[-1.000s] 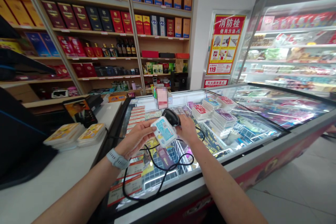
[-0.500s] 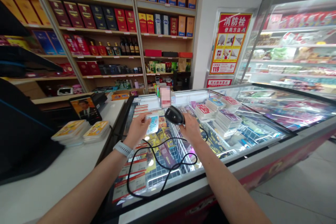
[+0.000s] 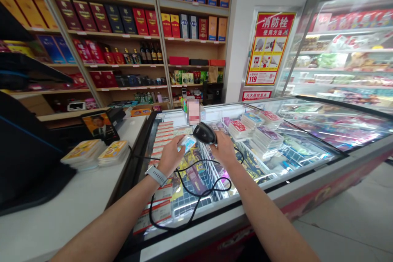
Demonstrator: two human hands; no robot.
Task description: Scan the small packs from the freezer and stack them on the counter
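My left hand (image 3: 172, 154), with a grey watch band on the wrist, pinches a small flat pack (image 3: 188, 142) with a blue and white top. Close to its right, my right hand (image 3: 224, 147) is wrapped round a black barcode scanner (image 3: 204, 133), whose head points left over the pack. A black cable (image 3: 196, 196) loops across the glass top of the chest freezer (image 3: 215, 223). Right of the scanner, stacks of flat packs (image 3: 266, 139) with red, blue and purple tops lie on the glass. Wire baskets with colourful wrapped goods show beneath it.
On the white counter (image 3: 92, 196) at left stand two stacks of yellow-topped packs (image 3: 82, 151) near a small screen (image 3: 100, 126). A black monitor (image 3: 27, 151) blocks the far left. Price labels (image 3: 162, 131) line the freezer's left side. Shelves with boxed bottles (image 3: 116, 18) rise behind.
My left hand has moved right with the blue and white pack, bringing it close under the scanner and tilting it. My right hand and the scanner have hardly moved.
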